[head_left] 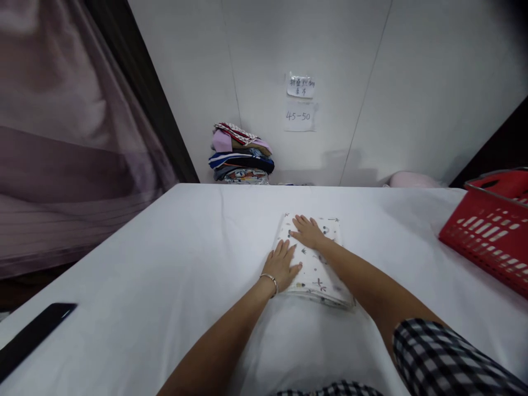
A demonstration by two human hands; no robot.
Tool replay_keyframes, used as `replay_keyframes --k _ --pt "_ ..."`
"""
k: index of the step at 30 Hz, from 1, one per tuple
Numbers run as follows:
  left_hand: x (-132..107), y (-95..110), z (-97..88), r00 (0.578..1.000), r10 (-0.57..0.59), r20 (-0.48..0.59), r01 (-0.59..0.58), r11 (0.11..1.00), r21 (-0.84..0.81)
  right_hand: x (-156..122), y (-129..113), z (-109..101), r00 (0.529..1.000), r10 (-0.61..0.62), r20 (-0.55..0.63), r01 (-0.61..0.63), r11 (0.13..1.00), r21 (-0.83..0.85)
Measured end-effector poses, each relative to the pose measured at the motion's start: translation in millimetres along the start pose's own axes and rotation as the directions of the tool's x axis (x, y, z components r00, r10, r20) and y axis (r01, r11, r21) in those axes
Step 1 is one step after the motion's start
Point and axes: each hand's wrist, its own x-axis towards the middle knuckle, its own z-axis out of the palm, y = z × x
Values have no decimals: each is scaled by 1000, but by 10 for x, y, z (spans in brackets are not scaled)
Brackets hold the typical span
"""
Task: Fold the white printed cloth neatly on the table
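A folded white cloth with small printed figures lies on the white-covered table, a little right of centre. My left hand rests flat on the cloth's left edge, fingers stretched out, a bracelet on the wrist. My right hand lies flat on the far part of the cloth, fingers spread. Neither hand holds anything. A checked sleeve covers my right upper arm.
A stack of folded coloured clothes stands at the far table edge against the white wall. A red plastic basket sits at the right. A dark flat object lies at the near left. Two paper notes hang on the wall.
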Motion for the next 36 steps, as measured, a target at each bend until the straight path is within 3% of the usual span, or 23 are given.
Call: replay_keyframes --k 4,8,12,14,16,18,21,24,26,28,31,34,36 --pt "-3 0 3 1000 -3 -23 2 1000 -26 15 102 5 1000 -31 4 31 1000 6" --pt "-46 -14 -21 996 -5 -89 -2 998 -70 -14 372 -147 994 103 19 -103 994 -28" --pt "-173 -40 -7 949 -233 -210 208 969 -135 -142 718 -286 970 242 13 -241 970 -40" --pt "-233 -65 9 926 -337 -173 306 934 -183 -238 837 -316 961 275 7 -275 961 -33" --pt "-234 -117 -14 931 -352 -103 324 921 -216 -346 902 -318 954 299 7 -298 954 -13" --pt "-140 -220 -115 949 -299 -96 274 938 -212 -471 924 -300 947 322 15 -323 946 11" --pt "166 -472 -406 951 -205 -231 178 975 -132 -720 899 -246 932 361 24 -362 930 57" --pt "474 -719 -676 929 -267 -255 246 963 -114 -1046 831 -170 920 391 21 -391 915 104" --pt "538 -762 -736 922 -291 -256 273 956 -104 -1265 779 -117 916 401 5 -397 906 143" --pt "442 -657 -681 931 -244 -271 229 970 -85 -1435 738 -74 914 405 -25 -392 897 203" --pt "61 -305 -458 957 -67 -282 48 996 -71 -1549 695 -48 907 416 -69 -383 882 275" --pt "-377 -5 -223 968 127 -216 -134 991 -16 -1556 623 -68 896 437 -80 -402 874 274" --pt "-583 30 -131 968 197 -156 -189 980 61 -1582 534 -80 892 445 -73 -413 871 264"
